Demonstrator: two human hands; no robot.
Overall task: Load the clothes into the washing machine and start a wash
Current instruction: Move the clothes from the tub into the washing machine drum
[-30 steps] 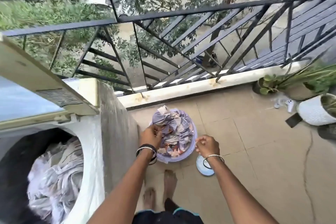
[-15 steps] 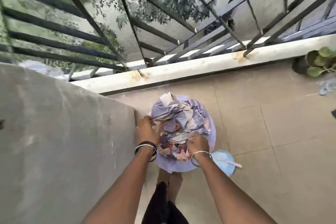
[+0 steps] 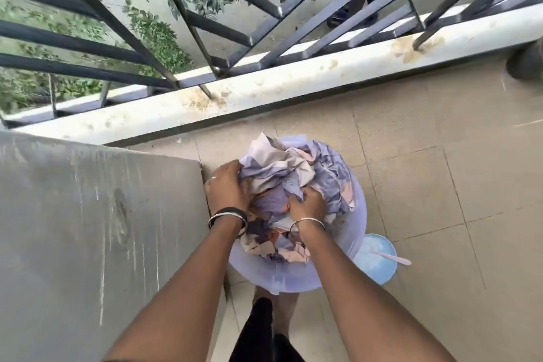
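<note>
Lilac clothes (image 3: 296,176) fill the bucket (image 3: 293,281), left hand (image 3: 226,189) and right hand (image 3: 308,207) fingers (image 3: 304,194) clenched on them.

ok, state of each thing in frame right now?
basin: upright on the floor, full
clothes: heaped in the basin, none lifted out
left hand: grips the clothes
right hand: grips the clothes
blue tub: open, scoop lying across it
washing machine: only its side shows, lid unseen

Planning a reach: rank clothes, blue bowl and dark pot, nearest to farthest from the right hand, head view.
1. clothes: in the tub, gripped by the right hand.
2. blue bowl: floor, right of the tub.
3. dark pot: far right, by the ledge.
</note>
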